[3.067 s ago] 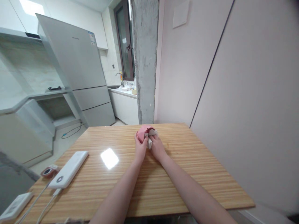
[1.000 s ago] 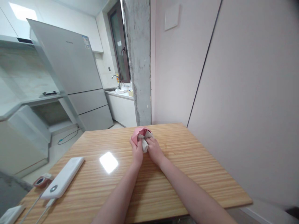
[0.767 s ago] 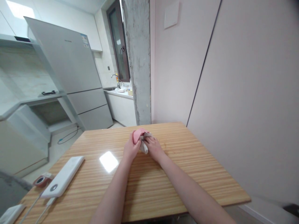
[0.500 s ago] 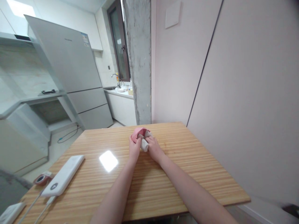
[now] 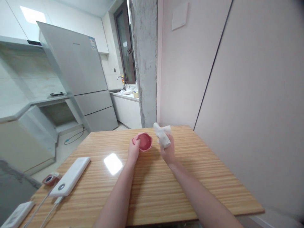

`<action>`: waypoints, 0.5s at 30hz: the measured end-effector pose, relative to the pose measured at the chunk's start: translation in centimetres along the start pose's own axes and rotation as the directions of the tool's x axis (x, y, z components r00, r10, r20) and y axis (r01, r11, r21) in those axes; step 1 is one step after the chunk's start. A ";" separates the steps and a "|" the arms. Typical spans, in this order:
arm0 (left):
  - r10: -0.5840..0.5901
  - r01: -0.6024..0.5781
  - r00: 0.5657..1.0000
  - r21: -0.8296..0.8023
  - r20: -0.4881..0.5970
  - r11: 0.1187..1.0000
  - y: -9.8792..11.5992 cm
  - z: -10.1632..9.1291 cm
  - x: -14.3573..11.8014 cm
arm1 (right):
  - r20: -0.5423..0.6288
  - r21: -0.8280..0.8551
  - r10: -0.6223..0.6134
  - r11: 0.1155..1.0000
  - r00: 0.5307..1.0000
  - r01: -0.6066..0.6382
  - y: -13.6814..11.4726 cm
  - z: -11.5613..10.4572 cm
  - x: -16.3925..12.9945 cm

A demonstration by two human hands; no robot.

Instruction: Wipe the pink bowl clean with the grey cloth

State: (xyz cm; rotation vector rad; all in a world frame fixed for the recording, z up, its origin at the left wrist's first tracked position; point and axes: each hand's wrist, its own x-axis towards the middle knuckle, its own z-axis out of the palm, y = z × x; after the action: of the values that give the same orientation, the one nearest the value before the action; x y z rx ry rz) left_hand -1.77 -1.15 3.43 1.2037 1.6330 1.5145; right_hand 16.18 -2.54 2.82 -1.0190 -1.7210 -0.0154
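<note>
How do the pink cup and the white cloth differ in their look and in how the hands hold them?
The pink cup is rigid and round, with its opening tilted toward the camera; the white cloth is soft and crumpled. The left hand holds the cup by its side, low near the table; the right hand holds the cloth raised a little higher, apart from the cup. Both are small and each is held in one hand.

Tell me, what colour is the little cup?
Pink: the cup in the left hand shows best in the head view.

Bare forearms, no sleeves, no rings
</note>
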 end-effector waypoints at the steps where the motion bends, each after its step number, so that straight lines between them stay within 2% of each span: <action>1: 0.003 -0.003 1.000 -0.001 0.017 1.000 0.1 0.2 -0.2 | -0.030 -0.010 0.021 1.000 0.999 -0.021 0.2 -0.1 0.1; 2: 0.011 -0.011 0.999 -0.011 0.042 1.000 0.2 0.4 -0.5 | -0.006 -0.023 0.013 1.000 1.000 -0.013 0.3 0.0 0.2; 6: 0.024 -0.012 0.995 -0.125 0.095 0.992 0.1 1.0 -0.7 | 0.271 -0.096 -0.046 0.993 0.961 0.075 0.3 1.0 0.1; 8: -0.047 0.053 0.998 -0.178 0.039 0.983 -0.3 1.0 -0.3 | 0.329 -0.091 -0.035 0.994 0.944 0.068 -0.3 1.5 -0.2; 10: -0.116 0.102 0.991 -0.205 -0.061 0.974 -0.8 0.7 0.2 | 0.390 -0.013 -0.063 0.997 0.919 0.073 -1.5 1.9 -0.5; 13: -0.107 0.063 0.978 -0.238 -0.177 0.969 -1.3 0.5 0.2 | 0.439 0.150 -0.118 0.987 0.891 0.057 -3.4 2.6 -1.0; 15: -0.067 0.010 0.982 -0.310 -0.176 0.951 -1.3 0.9 -0.3 | 0.415 0.202 -0.111 0.979 0.903 0.028 -4.2 2.8 -1.1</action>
State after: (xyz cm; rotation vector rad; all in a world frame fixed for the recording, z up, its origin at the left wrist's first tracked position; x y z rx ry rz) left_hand -1.13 -1.00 1.97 0.8784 1.4520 1.8212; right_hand 11.48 -4.53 2.70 -0.8561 -2.1078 0.3459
